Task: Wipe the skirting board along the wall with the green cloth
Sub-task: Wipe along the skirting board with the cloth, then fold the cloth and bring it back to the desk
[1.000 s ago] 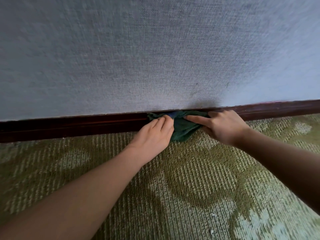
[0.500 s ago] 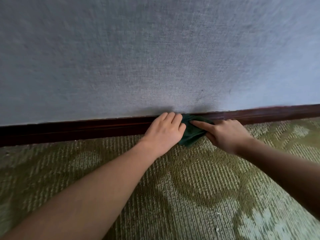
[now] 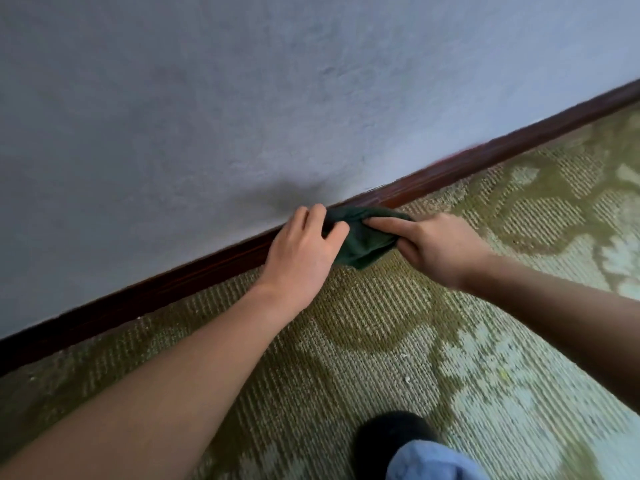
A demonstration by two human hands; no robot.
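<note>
Since a second ago a dark shoe (image 3: 391,434) and a blue trouser leg (image 3: 429,462) have come into view on the patterned carpet (image 3: 346,341). Beyond them, the left hand (image 3: 301,258) curls its fingers (image 3: 311,216) over the left end of the green cloth (image 3: 363,237), and the right hand (image 3: 436,247) pinches the right end. The cloth is bunched between them, against the dark skirting board (image 3: 173,285) under the grey wall (image 3: 242,98).

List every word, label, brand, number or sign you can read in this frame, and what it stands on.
None: no text, label, brand, number or sign shows anywhere.
The green cloth, the skirting board, the wall and the patterned carpet bear no print.
</note>
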